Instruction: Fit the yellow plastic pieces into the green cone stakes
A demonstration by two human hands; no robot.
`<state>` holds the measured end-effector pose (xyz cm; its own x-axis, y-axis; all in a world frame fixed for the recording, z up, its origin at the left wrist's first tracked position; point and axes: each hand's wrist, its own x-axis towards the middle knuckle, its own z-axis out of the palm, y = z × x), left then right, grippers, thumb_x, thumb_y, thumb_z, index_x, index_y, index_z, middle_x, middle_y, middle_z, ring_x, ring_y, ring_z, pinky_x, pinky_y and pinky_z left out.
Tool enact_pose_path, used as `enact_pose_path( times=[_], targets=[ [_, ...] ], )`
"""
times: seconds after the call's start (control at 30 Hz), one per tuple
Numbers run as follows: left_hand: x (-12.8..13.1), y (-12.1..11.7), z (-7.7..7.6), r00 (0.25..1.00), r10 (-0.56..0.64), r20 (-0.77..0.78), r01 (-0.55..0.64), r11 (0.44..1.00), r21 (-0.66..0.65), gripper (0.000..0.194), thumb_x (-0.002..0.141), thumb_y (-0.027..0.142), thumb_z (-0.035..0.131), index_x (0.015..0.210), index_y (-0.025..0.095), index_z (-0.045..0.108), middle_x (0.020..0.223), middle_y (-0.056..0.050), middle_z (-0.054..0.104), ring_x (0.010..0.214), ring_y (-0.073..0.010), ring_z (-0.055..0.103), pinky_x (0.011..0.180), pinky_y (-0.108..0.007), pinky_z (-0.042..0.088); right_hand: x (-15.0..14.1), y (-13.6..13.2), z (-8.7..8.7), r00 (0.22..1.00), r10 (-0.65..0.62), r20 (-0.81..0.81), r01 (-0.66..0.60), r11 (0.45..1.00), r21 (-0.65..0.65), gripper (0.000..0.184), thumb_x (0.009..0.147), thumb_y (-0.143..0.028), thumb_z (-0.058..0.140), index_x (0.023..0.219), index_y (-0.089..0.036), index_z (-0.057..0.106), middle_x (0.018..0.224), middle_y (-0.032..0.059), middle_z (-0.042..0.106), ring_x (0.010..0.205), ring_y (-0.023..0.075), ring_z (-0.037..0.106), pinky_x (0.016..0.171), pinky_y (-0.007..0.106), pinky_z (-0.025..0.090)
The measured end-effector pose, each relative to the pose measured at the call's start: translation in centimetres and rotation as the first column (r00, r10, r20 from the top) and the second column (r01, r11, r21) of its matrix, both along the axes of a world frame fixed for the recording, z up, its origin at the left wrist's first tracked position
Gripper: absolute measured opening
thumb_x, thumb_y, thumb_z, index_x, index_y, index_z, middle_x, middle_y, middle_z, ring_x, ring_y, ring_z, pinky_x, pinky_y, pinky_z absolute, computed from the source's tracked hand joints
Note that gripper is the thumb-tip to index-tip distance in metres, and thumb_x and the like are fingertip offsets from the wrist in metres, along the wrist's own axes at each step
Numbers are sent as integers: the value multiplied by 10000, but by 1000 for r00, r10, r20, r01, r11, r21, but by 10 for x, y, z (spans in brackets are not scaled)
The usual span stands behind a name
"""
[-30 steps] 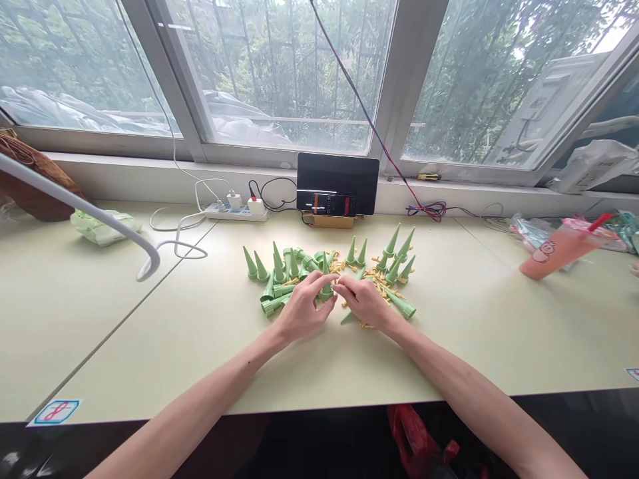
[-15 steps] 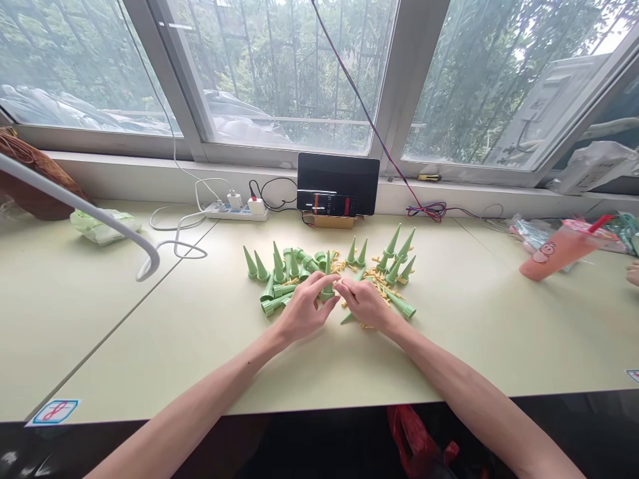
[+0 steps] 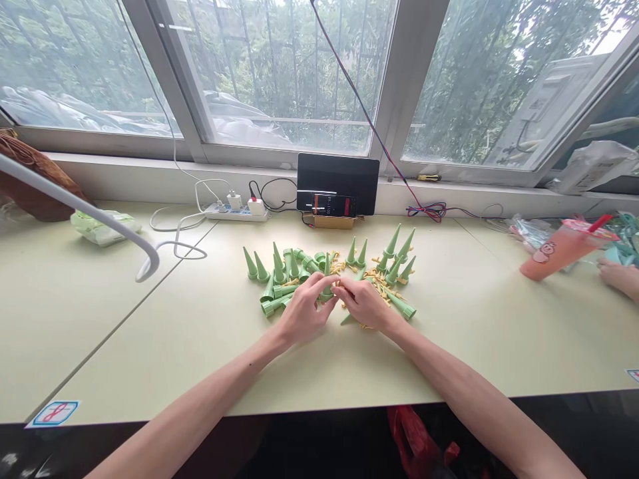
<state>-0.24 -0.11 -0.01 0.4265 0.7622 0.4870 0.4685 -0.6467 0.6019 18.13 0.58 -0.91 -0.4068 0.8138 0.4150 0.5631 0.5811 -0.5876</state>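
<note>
Fingers curled, my left hand [image 3: 305, 307] grips a green plastic cone spike [image 3: 327, 269] that stands point up. My right hand [image 3: 363, 301] is closed right beside it, its fingertips meeting my left fingertips at the spike's side; a small yellow piece seems pinched there, mostly hidden by the fingers. Left of my hands lies a heap of green cone spikes [image 3: 273, 306], some upright and some on their sides. Small yellow plastic pieces [image 3: 382, 293] are scattered around and beyond my right hand. Several upright green spikes [image 3: 392, 249] with yellow pieces attached stand at the right.
A phone [image 3: 333, 205] leans on a black tablet [image 3: 337, 173] at the back. To the left are a power strip [image 3: 237, 211], a white cable [image 3: 184, 249] and a tissue pack [image 3: 102, 227]. A tilted drink cup [image 3: 554, 253] and another person's hand [image 3: 619, 276] are at the right.
My hands stay in nearly the same place at the spike, with only small finger movements. At the right edge, another person's hand has come further into view.
</note>
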Motion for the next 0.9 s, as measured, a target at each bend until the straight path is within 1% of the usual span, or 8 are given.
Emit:
enact_pose_path(
  times=[0.13,0.57,0.9],
  targets=[
    [0,-1,1,1000,0,9,1,1000,-22,330,914,209,566,1240,255,590,961,-27,555,687,-103,511,567,-214,493,0,0,0,1000,-9,12,9,1000,-8,356,1027,-395,352,738,-213,453,574,-47,386,497,114,317,518,233,260],
    [0,-1,1,999,-29,27,30,999,-42,333,907,225,580,1238,260,591,1005,-33,578,668,-95,532,551,-219,505,-1,-1,2,997,-46,63,46,999,-3,434,1038,-441,275,681,-212,370,550,-45,343,479,107,283,506,243,233],
    [2,-2,0,1000,10,8,-11,1000,15,312,923,237,558,1232,251,598,969,-41,570,712,-118,524,576,-225,500,0,0,1,996,-60,67,58,998,26,405,1033,-425,333,703,-212,431,556,-45,382,486,109,316,510,239,265]
  ],
)
